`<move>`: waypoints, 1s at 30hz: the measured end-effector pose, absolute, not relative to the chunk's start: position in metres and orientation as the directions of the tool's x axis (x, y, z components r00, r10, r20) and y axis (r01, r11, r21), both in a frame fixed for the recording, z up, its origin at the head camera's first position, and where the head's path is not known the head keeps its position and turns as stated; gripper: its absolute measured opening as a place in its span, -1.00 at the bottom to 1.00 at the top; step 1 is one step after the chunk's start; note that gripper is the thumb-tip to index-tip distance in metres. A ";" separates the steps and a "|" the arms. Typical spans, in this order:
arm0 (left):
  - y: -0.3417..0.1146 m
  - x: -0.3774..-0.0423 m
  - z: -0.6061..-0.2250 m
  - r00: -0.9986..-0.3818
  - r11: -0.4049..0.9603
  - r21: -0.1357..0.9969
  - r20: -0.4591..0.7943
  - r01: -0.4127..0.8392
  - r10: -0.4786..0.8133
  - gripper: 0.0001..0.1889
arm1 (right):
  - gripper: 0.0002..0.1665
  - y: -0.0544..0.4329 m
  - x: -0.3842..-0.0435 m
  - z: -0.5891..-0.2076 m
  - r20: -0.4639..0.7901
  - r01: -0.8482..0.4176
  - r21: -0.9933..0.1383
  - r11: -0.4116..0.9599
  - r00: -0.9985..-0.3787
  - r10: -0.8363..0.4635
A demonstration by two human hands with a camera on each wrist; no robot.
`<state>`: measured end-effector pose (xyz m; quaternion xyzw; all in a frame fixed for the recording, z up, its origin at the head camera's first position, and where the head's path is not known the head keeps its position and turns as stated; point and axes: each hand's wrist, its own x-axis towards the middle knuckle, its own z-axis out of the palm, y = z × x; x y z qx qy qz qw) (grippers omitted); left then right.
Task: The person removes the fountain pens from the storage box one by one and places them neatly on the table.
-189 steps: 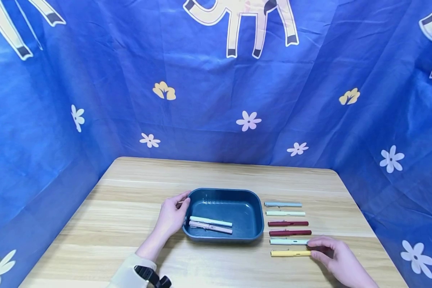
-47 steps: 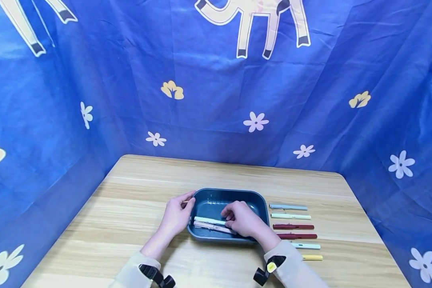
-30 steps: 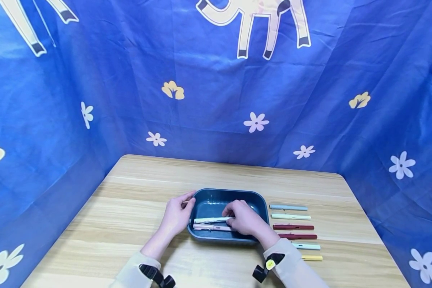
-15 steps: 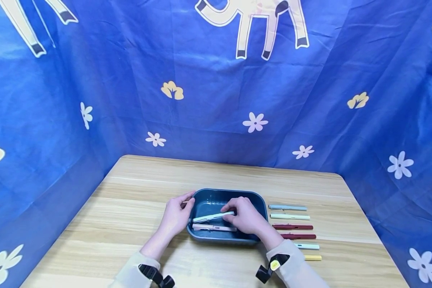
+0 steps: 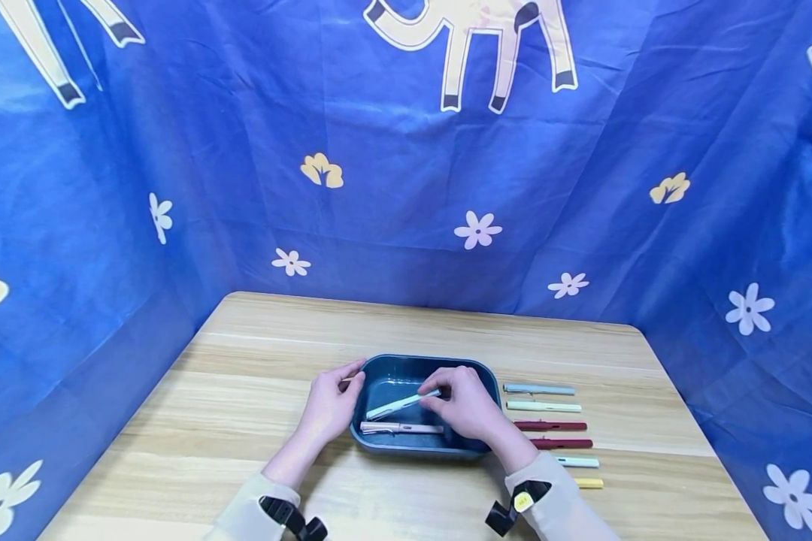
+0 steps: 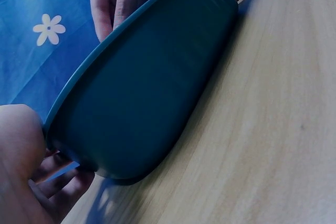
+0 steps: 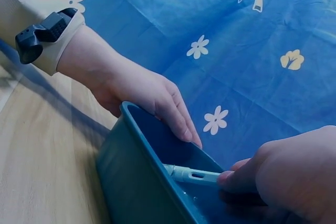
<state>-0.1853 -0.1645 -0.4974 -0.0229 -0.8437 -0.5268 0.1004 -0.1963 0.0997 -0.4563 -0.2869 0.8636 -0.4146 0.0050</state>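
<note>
A dark teal box [image 5: 419,451] stands on the table. My left hand [image 5: 333,402] grips its left end, thumb and fingers at the rim and end wall. Inside the box, my right hand [image 5: 467,402] pinches a pale mint pen [image 5: 394,407] near its right end. That pen slants, its right end raised and its left end low in the box; its clip end and slotted barrel show in the right wrist view. A pale pink pen [image 5: 402,428] lies along the box's front side, its right end close below my right hand.
Right of the box, several pens lie in a column: blue-grey [image 5: 539,390], pale green [image 5: 544,406], two dark red pens [image 5: 555,426], mint [image 5: 578,462] and yellow [image 5: 590,484]. My right forearm covers part of the nearer ones. A blue patterned curtain [image 5: 392,225] surrounds the wooden table [image 5: 243,361].
Earlier my right hand was by the pens on the right; it moved into the box and took hold of the mint pen. The pen's right end has risen. My left hand stays at the box.
</note>
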 end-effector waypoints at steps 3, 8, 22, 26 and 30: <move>-0.165 -0.186 -0.498 -0.979 0.440 0.886 0.192 0.144 -0.066 -0.64 | -0.90 0.102 -0.196 -0.456 0.254 -0.492 -0.730 0.473 -0.839 -0.481; -0.165 -0.187 -0.498 -0.980 0.442 0.886 0.186 0.138 -0.067 -0.63 | -0.88 0.109 -0.194 -0.454 0.287 -0.485 -0.755 0.441 -0.850 -0.442; -0.166 -0.186 -0.496 -0.981 0.451 0.882 0.185 0.138 -0.063 -0.64 | -0.82 0.138 -0.182 -0.436 0.313 -0.436 -0.812 0.387 -0.886 -0.341; -0.165 -0.187 -0.495 -0.981 0.449 0.883 0.184 0.138 -0.062 -0.64 | -0.82 0.150 -0.178 -0.431 0.331 -0.439 -0.825 0.357 -0.886 -0.325; -0.164 -0.187 -0.495 -0.981 0.446 0.885 0.184 0.137 -0.064 -0.64 | -0.85 0.162 -0.175 -0.427 0.354 -0.448 -0.833 0.325 -0.883 -0.309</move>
